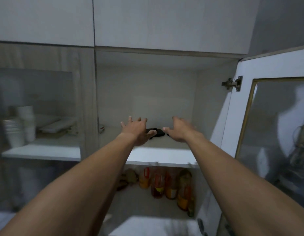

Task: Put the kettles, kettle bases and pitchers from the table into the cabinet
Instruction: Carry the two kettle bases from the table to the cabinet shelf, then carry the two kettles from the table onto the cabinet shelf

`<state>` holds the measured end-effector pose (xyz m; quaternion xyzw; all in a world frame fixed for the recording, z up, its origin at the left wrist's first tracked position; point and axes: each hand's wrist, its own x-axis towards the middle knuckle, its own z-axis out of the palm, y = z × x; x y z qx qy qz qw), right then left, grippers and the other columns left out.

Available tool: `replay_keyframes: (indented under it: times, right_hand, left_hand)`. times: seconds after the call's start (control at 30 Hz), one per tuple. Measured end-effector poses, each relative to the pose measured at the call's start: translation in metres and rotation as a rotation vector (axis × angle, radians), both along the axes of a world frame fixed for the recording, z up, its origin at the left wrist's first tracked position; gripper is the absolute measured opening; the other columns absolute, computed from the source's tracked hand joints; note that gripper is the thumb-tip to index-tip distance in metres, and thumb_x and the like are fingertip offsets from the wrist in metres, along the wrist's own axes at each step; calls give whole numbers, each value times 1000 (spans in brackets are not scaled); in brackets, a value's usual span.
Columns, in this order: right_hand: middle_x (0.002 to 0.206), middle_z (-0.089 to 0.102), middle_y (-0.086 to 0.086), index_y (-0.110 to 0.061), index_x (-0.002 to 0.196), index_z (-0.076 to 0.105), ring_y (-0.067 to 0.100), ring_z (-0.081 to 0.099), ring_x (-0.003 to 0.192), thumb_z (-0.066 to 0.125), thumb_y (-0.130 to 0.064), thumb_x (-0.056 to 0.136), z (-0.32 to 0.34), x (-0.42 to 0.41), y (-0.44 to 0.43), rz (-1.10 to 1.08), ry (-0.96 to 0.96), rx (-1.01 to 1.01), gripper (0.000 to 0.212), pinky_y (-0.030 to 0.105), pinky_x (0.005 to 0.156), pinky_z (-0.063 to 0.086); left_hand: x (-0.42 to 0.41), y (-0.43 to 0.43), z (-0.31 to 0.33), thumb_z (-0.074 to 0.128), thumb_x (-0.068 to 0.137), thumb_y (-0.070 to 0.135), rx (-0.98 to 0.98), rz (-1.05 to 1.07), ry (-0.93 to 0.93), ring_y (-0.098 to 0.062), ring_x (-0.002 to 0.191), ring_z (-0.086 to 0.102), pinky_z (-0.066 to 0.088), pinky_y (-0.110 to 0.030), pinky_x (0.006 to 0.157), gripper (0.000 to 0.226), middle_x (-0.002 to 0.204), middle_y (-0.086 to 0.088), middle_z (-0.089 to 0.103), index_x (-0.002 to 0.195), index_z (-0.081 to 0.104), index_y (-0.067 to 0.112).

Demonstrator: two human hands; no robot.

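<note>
Flanking the kettle base [159, 132], left grip [136, 132] and right grip [179, 131] splay apart, empty.
Probably light, stiff and smooth; pinch its rim.

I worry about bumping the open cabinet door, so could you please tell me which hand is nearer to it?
Right. The right hand reaches into the cabinet on the door's side, apart from the open door; the left hand is farther left.

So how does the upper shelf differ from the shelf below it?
The upper shelf holds a flat black base; the lower shelf holds a row of bottles. The left hand and right hand, fingers spread, reach over the upper shelf, not the lower shelf. Both shelves are white, in the same open cabinet.
</note>
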<state>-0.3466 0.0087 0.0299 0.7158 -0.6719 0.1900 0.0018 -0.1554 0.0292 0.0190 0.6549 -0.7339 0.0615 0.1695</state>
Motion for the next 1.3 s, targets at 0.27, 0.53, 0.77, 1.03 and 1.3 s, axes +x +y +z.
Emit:
replay_keyframes:
  times: [0.27, 0.53, 0.77, 1.03, 1.3]
  right_hand:
    - [148, 49, 15, -16, 143, 44, 40, 40, 138, 52, -65, 92, -12, 72, 116, 134, 10, 30, 71, 60, 109, 39]
    - [160, 37, 13, -18, 156, 31, 37, 31, 148, 53, -64, 93, -19, 199, 208, 407, -20, 38, 81, 58, 116, 34]
    - [152, 44, 16, -17, 151, 35, 38, 41, 141, 56, -62, 91, -36, 323, 266, 719, -46, 48, 77, 54, 112, 38]
    - [157, 40, 14, -18, 157, 26, 37, 40, 143, 52, -61, 95, -57, 424, 335, 1025, -16, 75, 80, 55, 112, 39]
    - [156, 39, 15, -17, 157, 27, 38, 42, 140, 51, -61, 96, -95, 482, 403, 1286, 34, 152, 79, 53, 109, 42]
  left_hand:
    - [76, 150, -12, 40, 90, 72, 1, 127, -6, -40, 150, 12, 12, -70, 112, 83, 161, -6, 29, 154, 27, 21]
    - [192, 283, -19, 44, 90, 69, -25, 359, 18, -39, 148, 18, 19, -70, 112, 80, 161, -2, 28, 154, 27, 25]
    - [291, 393, -35, 41, 91, 69, -53, 641, 35, -39, 147, 20, 23, -70, 111, 78, 156, -7, 35, 151, 33, 19]
    - [353, 502, -52, 43, 90, 69, -73, 957, 35, -35, 143, 31, 30, -64, 110, 75, 152, -5, 43, 146, 40, 20]
    - [349, 593, -93, 46, 92, 65, -42, 1239, 107, -33, 147, 22, 24, -66, 111, 71, 157, -3, 35, 149, 38, 22]
